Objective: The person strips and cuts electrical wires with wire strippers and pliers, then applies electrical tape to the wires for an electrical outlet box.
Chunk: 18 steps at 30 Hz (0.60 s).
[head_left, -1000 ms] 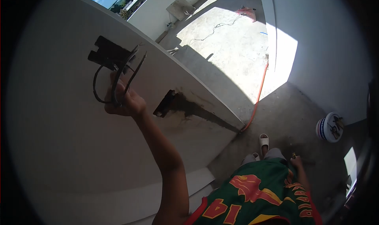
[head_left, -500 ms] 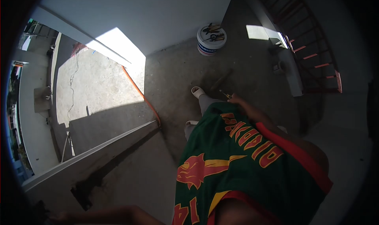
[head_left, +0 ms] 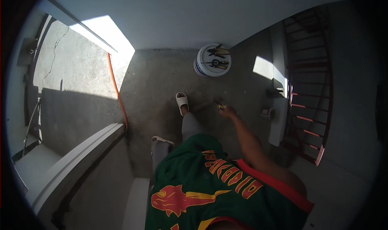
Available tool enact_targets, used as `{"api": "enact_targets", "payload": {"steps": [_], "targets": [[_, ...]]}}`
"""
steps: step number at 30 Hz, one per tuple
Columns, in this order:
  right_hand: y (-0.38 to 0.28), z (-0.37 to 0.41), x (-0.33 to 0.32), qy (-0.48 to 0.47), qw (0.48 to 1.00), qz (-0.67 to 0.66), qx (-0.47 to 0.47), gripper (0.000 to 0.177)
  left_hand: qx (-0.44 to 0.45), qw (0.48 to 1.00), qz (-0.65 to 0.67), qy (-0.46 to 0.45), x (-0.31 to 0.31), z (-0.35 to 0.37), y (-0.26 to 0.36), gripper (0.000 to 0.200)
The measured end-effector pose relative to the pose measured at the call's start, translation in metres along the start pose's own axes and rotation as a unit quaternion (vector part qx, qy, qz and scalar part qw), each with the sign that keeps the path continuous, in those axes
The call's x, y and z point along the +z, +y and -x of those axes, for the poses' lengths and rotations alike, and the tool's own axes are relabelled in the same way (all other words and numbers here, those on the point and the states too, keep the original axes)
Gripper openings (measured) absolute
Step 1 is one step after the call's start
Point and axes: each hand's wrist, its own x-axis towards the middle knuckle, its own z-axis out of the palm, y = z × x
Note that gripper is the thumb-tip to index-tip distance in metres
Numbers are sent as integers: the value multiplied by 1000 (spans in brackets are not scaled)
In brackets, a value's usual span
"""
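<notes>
The yellow-handled tool (head_left: 220, 106) sits in the right hand (head_left: 228, 112), whose fingers (head_left: 225, 109) are wrapped shut around its handle, with the arm stretched down beside the right leg and the tool held low over the concrete floor (head_left: 153, 80). Nearest the camera is a green jersey (head_left: 210, 189) with red and yellow print. Below it, one sandal (head_left: 162, 140) is planted by the doorway step and the other sandal (head_left: 182, 102) is set further forward, just beside the tool. An orange hose (head_left: 117, 92) runs along the floor into the sunlit yard. Further off, a white bucket (head_left: 204, 66) of hand tools stands against the wall, with a red stair railing (head_left: 309, 88) to its right.
</notes>
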Motion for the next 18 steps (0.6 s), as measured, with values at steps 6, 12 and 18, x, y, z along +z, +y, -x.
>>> {"api": "enact_targets", "payload": {"steps": [6,12,18], "targets": [[-23,-188,-84,10,994,65,82,53,-220,955,-38,-194,170,158,27,35],[-30,-342,-114,53,968,244,-32,46,-344,876,-47,-336,294,246,26,35],[-18,-432,-108,121,904,351,-213,40,-408,818,-57,-402,363,280,0,35]]}}
